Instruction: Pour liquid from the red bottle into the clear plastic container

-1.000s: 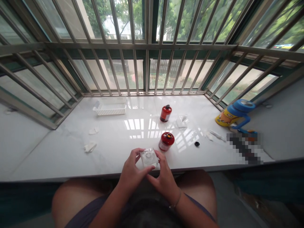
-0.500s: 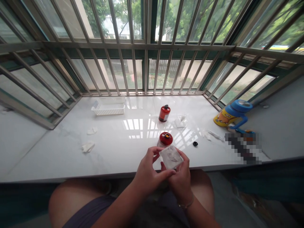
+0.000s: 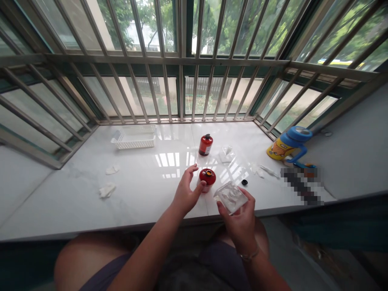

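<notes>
My right hand grips a clear, square block with a pale shape inside, tilted above the table's front edge. My left hand is empty, its thumb and fingers spread around the left side of a red bottle with an uncapped top. Whether the fingers touch that bottle I cannot tell. A small black cap lies just beyond the block. Farther back stands a second red bottle with a black cap on, and beside it rests another clear block.
A white perforated basket stands at the back left. Crumpled white tissues lie on the left of the white table. On the right are a blue-and-yellow bottle, more tissue and a blurred-out item. Window bars enclose the back.
My left hand has let go of the clear block and moved to the uncapped red bottle. My right hand now holds the block alone, slightly farther right.
</notes>
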The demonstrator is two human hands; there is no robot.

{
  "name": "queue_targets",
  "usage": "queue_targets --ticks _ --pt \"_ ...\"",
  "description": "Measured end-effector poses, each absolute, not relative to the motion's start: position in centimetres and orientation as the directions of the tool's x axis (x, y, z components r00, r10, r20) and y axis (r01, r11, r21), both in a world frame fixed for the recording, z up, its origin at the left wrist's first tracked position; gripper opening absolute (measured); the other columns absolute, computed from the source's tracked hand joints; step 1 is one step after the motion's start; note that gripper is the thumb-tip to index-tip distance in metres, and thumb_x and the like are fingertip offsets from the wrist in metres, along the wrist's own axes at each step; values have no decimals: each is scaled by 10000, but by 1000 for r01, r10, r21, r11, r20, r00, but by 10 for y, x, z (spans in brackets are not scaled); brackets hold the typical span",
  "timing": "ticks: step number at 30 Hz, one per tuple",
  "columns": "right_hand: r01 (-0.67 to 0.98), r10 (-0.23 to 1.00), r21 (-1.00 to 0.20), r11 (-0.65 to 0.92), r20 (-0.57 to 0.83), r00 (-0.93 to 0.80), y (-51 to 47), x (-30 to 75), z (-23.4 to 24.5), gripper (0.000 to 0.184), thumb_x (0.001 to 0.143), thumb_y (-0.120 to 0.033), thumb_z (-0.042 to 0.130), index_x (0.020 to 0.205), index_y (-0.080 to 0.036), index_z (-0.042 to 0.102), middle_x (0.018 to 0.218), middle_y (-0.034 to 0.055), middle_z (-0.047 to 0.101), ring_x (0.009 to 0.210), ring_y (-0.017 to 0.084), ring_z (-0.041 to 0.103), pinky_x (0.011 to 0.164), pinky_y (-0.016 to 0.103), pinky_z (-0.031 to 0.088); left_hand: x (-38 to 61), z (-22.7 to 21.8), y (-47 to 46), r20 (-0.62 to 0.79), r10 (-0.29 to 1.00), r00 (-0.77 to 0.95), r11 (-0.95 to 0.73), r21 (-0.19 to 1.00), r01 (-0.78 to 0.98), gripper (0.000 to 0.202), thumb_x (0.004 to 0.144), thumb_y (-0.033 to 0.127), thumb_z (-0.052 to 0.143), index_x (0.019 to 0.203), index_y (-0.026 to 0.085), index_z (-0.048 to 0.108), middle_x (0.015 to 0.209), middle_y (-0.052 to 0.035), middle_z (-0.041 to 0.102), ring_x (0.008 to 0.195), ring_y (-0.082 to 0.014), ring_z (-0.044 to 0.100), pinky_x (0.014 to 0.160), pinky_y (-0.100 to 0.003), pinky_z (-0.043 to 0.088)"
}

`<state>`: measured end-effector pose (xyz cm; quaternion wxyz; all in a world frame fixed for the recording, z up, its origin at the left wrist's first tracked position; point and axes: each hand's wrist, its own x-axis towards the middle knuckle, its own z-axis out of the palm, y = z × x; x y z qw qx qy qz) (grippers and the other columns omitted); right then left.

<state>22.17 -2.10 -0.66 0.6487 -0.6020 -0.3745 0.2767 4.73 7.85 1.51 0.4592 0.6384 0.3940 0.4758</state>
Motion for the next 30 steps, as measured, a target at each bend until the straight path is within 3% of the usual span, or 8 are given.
queue_targets --ticks 3,5,11,16,21,26,28,30 --pt "110 800 -986 123 164 577 -20 234 -11 898 712 -448 963 1452 -240 498 1407 187 666 1181 321 740 989 514 636 54 11 97 164 936 312 -225 959 174 937 830 543 898 1596 266 435 1725 -159 412 1621 -380 366 1346 -597 293" --pt "127 796 -983 130 180 578 -20 241 -13 907 718 -462 958 1465 -234 497 1402 189 673 1158 318 747 982 508 636 61 11 104 94 923 372 -180 962 203 1096 724 531 977 1624 267 411 1718 -163 424 1593 -403 409 1321 -590 348" --pt "156 823 -980 126 191 535 -22 255 -14 919 715 -501 960 1468 -217 515 1322 182 731 1128 335 756 971 505 640 69 3 109 112 914 390 -191 967 170 741 772 395 945 1414 258 603 1431 -100 678 1314 -309 671 1169 -496 528" --pt "145 859 -984 100 159 487 -25 258 -24 920 700 -482 971 1467 -229 531 1343 176 725 1142 337 758 980 509 640 41 -4 94 215 942 259 -280 926 251 634 725 347 963 1274 263 658 1282 -64 671 1213 -276 682 1092 -450 562" --pt "117 883 -992 49 98 459 -26 248 -34 896 705 -449 972 1443 -245 507 1298 160 725 1108 328 772 958 508 649 -3 -2 68 270 946 177 -315 891 327 537 793 320 896 1259 266 633 1361 -86 665 1287 -289 665 1131 -476 540" --pt "113 917 -993 42 83 390 -27 226 -27 783 775 -469 928 1408 -263 516 1299 139 703 1105 295 763 972 483 643 -42 0 50 189 979 83 -206 892 403 699 745 435 961 1326 283 605 1401 -96 669 1299 -324 674 1142 -521 542" --pt "139 928 -989 48 95 360 -27 219 -24 753 793 -479 914 1402 -259 528 1298 135 699 1124 292 753 977 466 641 -53 0 46 180 975 130 -218 888 404 827 705 459 991 1396 285 571 1480 -116 624 1381 -351 627 1192 -538 508" --pt "157 936 -986 58 109 336 -25 214 -21 751 795 -485 911 1404 -252 539 1306 136 693 1144 294 742 973 453 646 -60 0 43 162 965 206 -233 889 394 865 768 446 952 1493 297 504 1580 -130 552 1471 -353 560 1245 -544 460"
